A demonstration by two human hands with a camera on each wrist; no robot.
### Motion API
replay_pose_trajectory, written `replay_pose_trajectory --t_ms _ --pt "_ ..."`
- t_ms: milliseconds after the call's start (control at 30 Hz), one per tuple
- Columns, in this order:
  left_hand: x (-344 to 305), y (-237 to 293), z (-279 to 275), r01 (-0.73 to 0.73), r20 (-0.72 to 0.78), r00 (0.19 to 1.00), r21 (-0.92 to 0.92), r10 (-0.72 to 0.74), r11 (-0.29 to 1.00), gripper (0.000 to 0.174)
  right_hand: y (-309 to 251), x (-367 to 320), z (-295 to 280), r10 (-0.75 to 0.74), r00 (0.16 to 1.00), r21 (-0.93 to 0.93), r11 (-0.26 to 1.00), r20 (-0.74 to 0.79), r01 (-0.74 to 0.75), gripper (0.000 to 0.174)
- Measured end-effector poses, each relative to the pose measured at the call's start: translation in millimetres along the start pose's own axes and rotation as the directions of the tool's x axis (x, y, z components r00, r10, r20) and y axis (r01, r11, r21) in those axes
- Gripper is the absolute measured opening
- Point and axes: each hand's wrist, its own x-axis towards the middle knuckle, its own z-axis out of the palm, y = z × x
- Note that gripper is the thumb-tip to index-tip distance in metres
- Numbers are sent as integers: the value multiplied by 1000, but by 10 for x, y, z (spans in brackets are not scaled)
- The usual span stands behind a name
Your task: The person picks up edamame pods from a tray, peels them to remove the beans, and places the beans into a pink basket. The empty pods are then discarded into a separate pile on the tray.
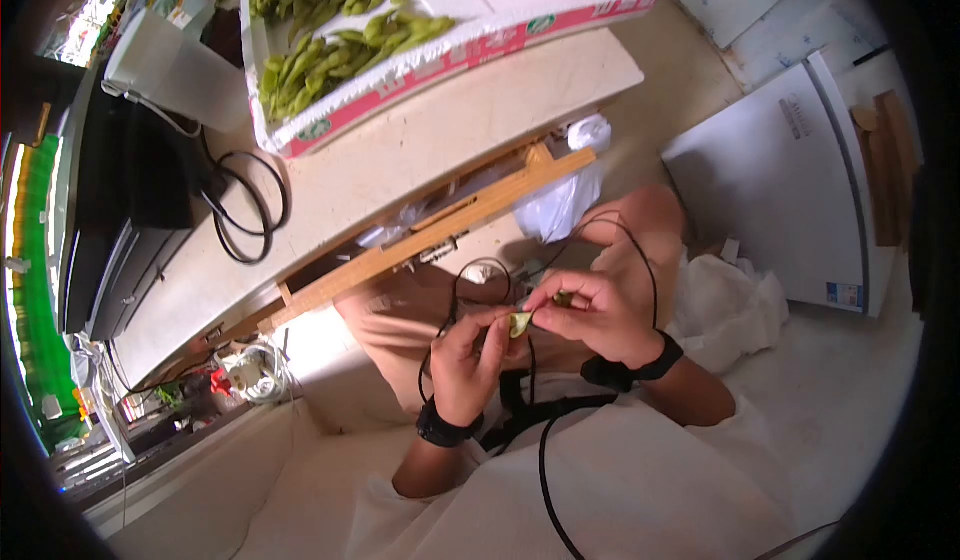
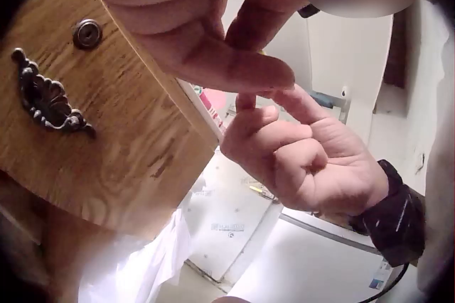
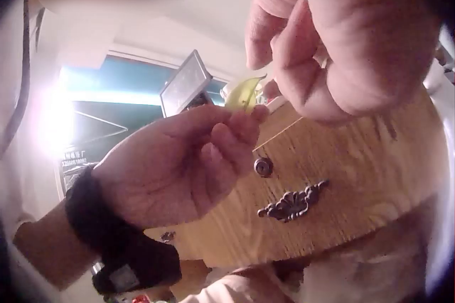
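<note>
A green pod [image 1: 519, 324] is pinched between the thumb and fingers of the left hand [image 1: 468, 365], above the lap. In the right wrist view the pod [image 3: 244, 95] stands up from the left hand's [image 3: 186, 164] fingertips. Close beside it, the right hand [image 1: 597, 318] has its fingers curled, with a green piece [image 1: 564, 300] in their grip. The left wrist view shows the right hand [image 2: 306, 157] meeting the left hand [image 2: 206, 29] at the fingertips; the pod is mostly hidden there. Many pods [image 1: 330, 68] lie in a white and pink foam box [image 1: 480, 45].
The foam box stands on a table [image 1: 340, 195] with an open wooden drawer [image 1: 440, 225] below its edge. Black cable [image 1: 265, 230] coils beside a clear container [image 1: 180, 70]. A white plastic bag [image 1: 560, 205] hangs near the drawer. A small white fridge [image 1: 775, 175] stands at the right.
</note>
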Motion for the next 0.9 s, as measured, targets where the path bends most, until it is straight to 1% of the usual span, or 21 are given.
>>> replay_pose_trajectory --t_ms 67,100,167,200,233,300,333,367,400,433,500,533,567,600,633,700,733,767,833,867,900 --pt "5 23 -14 5 21 1000 -29 -5 1000 14 21 37 -26 -140 989 -183 972 43 145 12" --pt "4 4 -30 21 46 999 -128 -15 992 16 -23 50 -6 -175 983 -226 957 51 182 12" --pt "2 90 -44 27 38 999 -237 -18 971 17 -252 64 0 -147 985 -396 902 88 170 13" --pt "12 100 -75 -41 26 998 -252 49 967 22 -384 89 22 -199 976 -433 875 90 218 12" --pt "16 66 -114 -59 28 997 -260 69 964 22 -635 108 77 -207 975 -442 870 81 221 11" --pt "24 -23 -185 -82 16 996 -281 90 956 26 -898 253 71 -316 948 -421 855 42 304 10" --pt "25 -17 -192 -99 1 995 -269 103 958 28 -1115 323 110 -376 926 -489 805 19 337 9" --pt "18 -19 -207 -111 2 993 -273 116 956 28 -1353 408 162 -436 900 -554 749 2 364 8" --pt "11 -30 -220 -94 7 995 -297 101 950 27 -1554 517 192 -495 869 -660 645 25 386 7" --pt "0 -48 -231 -75 13 996 -323 84 944 27 -1733 638 212 -547 835 -753 527 55 395 6" --pt "-17 -58 -258 -64 34 996 -379 82 923 22 -1992 957 205 -635 747 -873 233 197 428 8" --pt "-29 -21 -268 -42 59 996 -353 67 935 22 -2081 1099 212 -636 745 -877 221 202 427 8" --pt "-40 5 -280 -21 82 995 -326 50 945 21 -2151 1236 221 -620 754 -901 168 218 399 10" --pt "-44 9 -275 -1 89 995 -372 37 928 21 -2206 1348 224 -602 763 -921 113 235 372 12" --pt "-45 14 -290 -9 85 995 -381 45 925 21 -2243 1439 224 -600 762 -922 100 244 374 12" --pt "-63 11 -318 45 105 994 -380 -5 924 21 -2282 1610 235 -507 809 -919 78 298 387 17" --pt "-63 -24 -326 29 95 995 -386 8 922 20 -2301 1688 241 -441 850 -926 98 288 364 16" --pt "-61 -29 -343 26 86 996 -394 9 919 20 -2324 1798 203 -433 851 -925 92 297 369 16" --pt "-64 -33 -388 21 107 994 -384 22 923 20 -2406 1989 126 -428 856 -905 169 290 391 16" --pt "-66 -53 -406 19 101 995 -387 22 922 20 -2468 2028 124 -429 859 -935 81 280 345 14" --pt "-72 -89 -422 0 104 994 -379 43 925 20 -2486 2100 98 -426 859 -934 79 285 349 14"
